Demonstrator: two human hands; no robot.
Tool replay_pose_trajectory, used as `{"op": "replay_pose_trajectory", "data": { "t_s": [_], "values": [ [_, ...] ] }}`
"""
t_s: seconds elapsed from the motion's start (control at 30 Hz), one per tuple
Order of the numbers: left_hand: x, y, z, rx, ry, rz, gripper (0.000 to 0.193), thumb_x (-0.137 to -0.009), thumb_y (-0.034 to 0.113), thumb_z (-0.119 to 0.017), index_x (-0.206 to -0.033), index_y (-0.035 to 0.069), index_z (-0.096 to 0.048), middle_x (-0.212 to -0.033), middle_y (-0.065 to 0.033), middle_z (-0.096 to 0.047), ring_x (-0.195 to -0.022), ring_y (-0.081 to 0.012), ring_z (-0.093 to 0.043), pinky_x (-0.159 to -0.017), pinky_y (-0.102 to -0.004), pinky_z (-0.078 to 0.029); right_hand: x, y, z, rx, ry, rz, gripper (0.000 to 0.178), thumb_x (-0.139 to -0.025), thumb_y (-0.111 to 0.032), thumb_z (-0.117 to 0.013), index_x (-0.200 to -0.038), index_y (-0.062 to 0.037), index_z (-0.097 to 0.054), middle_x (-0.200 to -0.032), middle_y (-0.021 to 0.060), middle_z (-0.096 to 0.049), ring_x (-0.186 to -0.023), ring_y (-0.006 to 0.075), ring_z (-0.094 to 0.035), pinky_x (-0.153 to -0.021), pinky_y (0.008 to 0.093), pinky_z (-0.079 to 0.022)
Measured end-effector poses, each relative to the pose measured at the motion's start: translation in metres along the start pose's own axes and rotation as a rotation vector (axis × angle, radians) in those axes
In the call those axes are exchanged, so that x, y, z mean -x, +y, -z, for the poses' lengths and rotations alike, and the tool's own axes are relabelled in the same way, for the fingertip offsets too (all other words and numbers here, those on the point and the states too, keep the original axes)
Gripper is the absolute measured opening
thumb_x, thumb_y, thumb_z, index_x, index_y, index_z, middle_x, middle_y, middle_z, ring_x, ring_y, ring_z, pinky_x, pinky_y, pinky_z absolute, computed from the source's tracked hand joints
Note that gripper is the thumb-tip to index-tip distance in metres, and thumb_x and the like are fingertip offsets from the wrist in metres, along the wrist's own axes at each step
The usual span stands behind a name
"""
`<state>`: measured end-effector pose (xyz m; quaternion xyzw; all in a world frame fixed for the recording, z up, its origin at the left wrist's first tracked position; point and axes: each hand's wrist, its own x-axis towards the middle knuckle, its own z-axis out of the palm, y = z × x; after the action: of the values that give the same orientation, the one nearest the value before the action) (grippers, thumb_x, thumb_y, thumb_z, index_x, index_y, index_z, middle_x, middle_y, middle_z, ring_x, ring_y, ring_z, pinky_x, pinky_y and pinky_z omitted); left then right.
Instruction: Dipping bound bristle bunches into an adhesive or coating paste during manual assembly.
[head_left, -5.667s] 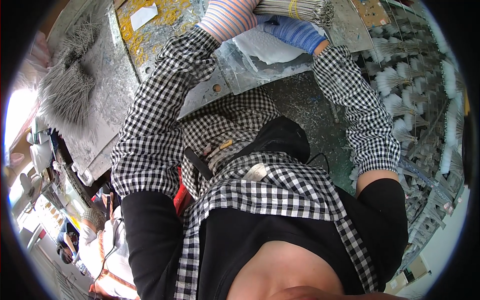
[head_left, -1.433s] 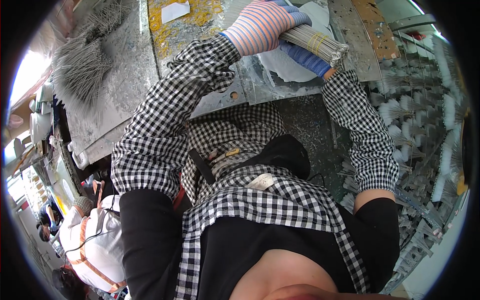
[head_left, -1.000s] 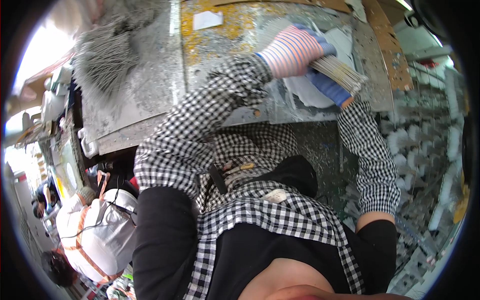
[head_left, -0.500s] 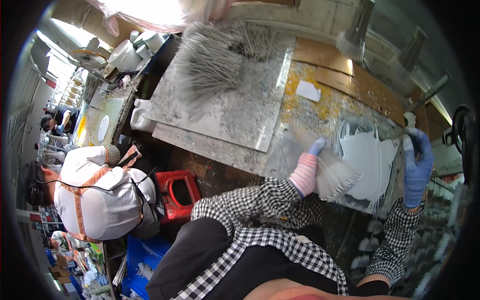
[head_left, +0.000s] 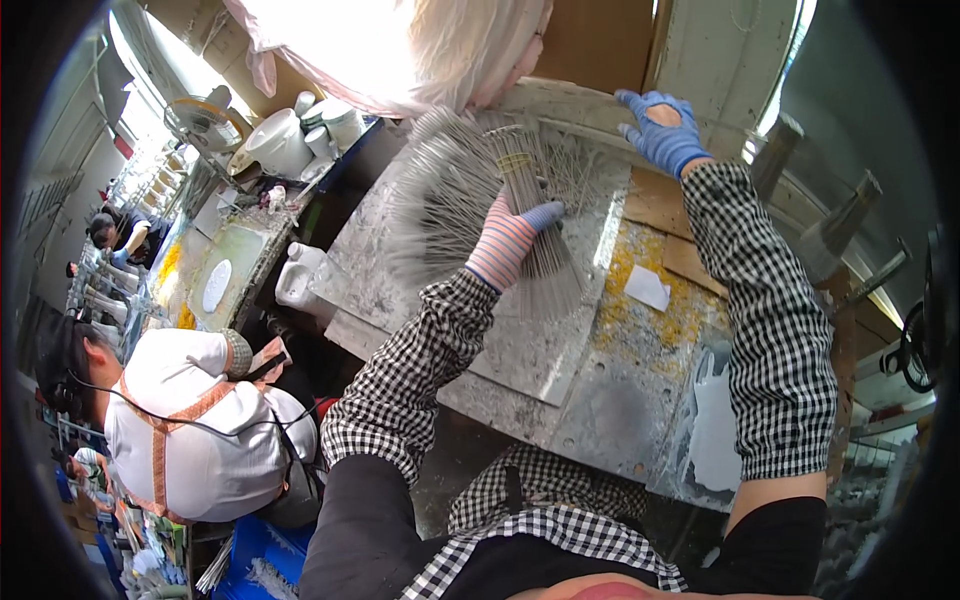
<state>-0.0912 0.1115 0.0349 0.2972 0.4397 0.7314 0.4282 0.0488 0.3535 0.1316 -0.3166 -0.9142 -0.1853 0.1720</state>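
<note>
My left hand (head_left: 508, 238), in a striped glove with blue fingertips, is closed around a bundle of thin grey wires (head_left: 516, 172). A yellowish band circles the bundle near its far end, and its near end fans out, blurred. It is held over a metal sheet (head_left: 520, 365), beside a large spread pile of similar thin wires (head_left: 435, 195). My right hand (head_left: 665, 130), in a blue glove, is open with fingers apart at the table's far edge. Nothing shows in it.
White paste (head_left: 715, 425) lies at the table's right, partly behind my right sleeve. A white paper scrap (head_left: 648, 288) rests on yellow-stained board near cardboard (head_left: 655, 205). A white jug (head_left: 300, 277) stands left of the table. A person in white (head_left: 200, 420) sits at left.
My left hand has moved from over the white paste to the far left, beside the wire pile, holding a bundle. My right hand has gone from the right side to the table's far edge.
</note>
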Motion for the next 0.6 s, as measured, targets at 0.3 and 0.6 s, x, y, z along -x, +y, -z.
{"op": "replay_pose_trajectory", "data": {
  "t_s": [0.3, 0.6],
  "values": [
    [-0.032, 0.027, 0.001, -0.337, -0.053, -0.232, 0.038, -0.085, 0.008, -0.08, -0.115, 0.006, -0.057, -0.094, -0.0019, -0.065, -0.082, -0.0153, -0.066, -0.074, -0.0296, -0.059, 0.059, -0.023, 0.042, -0.369, 0.115, 0.193, 0.027, -0.1, -0.038, -0.062, -0.109, -0.0169, -0.077, -0.093, 0.0052, -0.076, -0.085, 0.0254, -0.072, -0.078, 0.0382, -0.056],
    [0.003, 0.019, -0.028, -0.849, 0.19, -0.471, 0.035, -0.081, 0.018, -0.085, -0.103, 0.001, -0.064, -0.087, -0.0064, -0.071, -0.081, -0.0172, -0.068, -0.075, -0.0334, -0.055, 0.081, -0.019, 0.056, -0.638, 0.341, 0.376, 0.023, -0.098, -0.034, -0.064, -0.106, -0.0174, -0.077, -0.091, 0.0051, -0.074, -0.086, 0.0262, -0.072, -0.073, 0.0393, -0.056]
  ]
}}
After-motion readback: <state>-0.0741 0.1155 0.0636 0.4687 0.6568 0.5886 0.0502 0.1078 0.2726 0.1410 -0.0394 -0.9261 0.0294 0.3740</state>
